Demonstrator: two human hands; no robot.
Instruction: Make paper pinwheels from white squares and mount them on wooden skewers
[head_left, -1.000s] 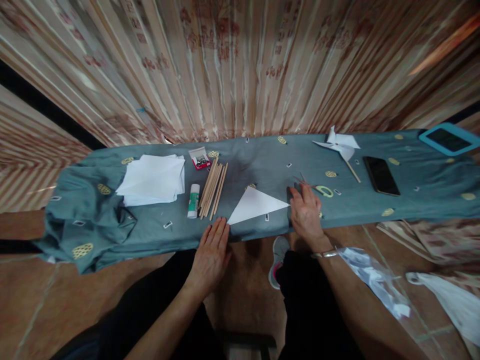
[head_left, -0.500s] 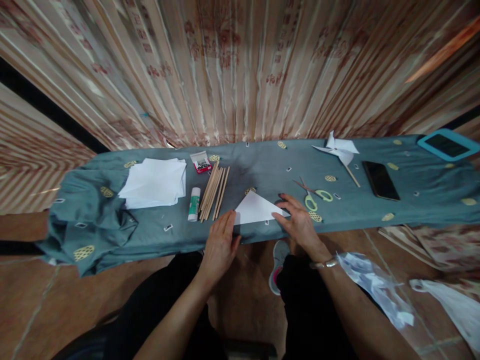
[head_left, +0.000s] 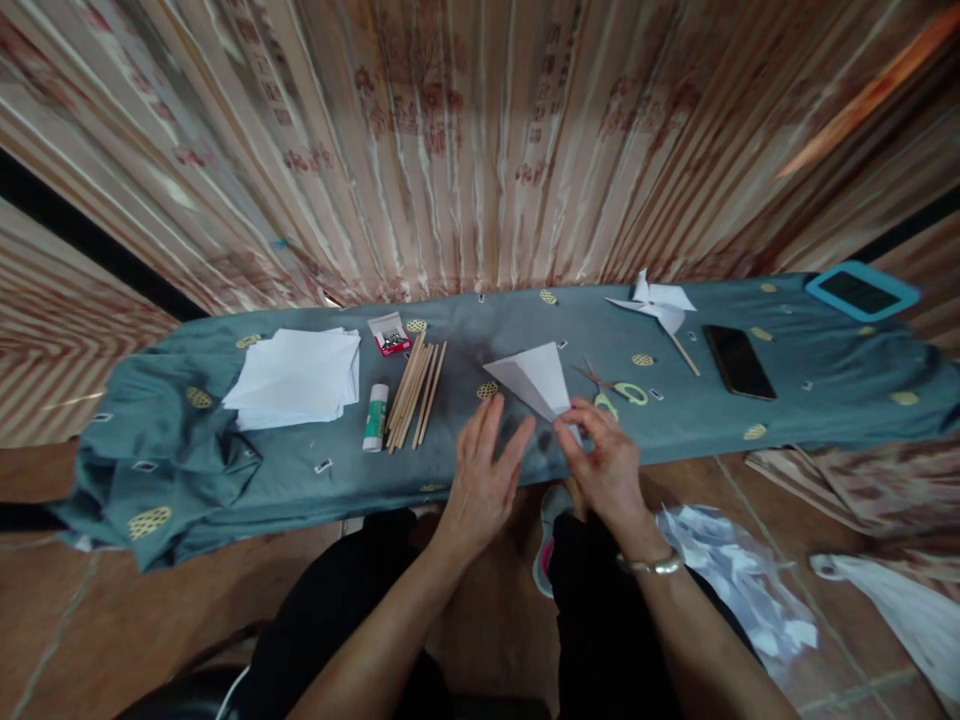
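Note:
A folded sheet of white paper (head_left: 534, 373) is lifted at an angle over the cloth-covered table. My right hand (head_left: 601, 460) pinches it at its near corner, between thumb and fingers. My left hand (head_left: 484, 470) is just left of the paper, fingers apart, holding nothing. Behind my right hand lie green-handled scissors (head_left: 628, 392), partly hidden by the fingers. Several thin wooden sticks (head_left: 414, 395) lie left of the paper, with a glue stick (head_left: 376, 418) beside them.
A stack of white paper (head_left: 294, 375) lies at the left, near a small red box of metal pieces (head_left: 389, 335). Toward the right are a paper pinwheel (head_left: 663, 305), a black phone (head_left: 739, 360) and a blue-framed tablet (head_left: 862, 291). A plastic bag of paper scraps (head_left: 739, 575) lies on the floor.
The paper has been turned and raised by my right hand. My left hand has let go of its left corner and spread its fingers. The view has shifted slightly.

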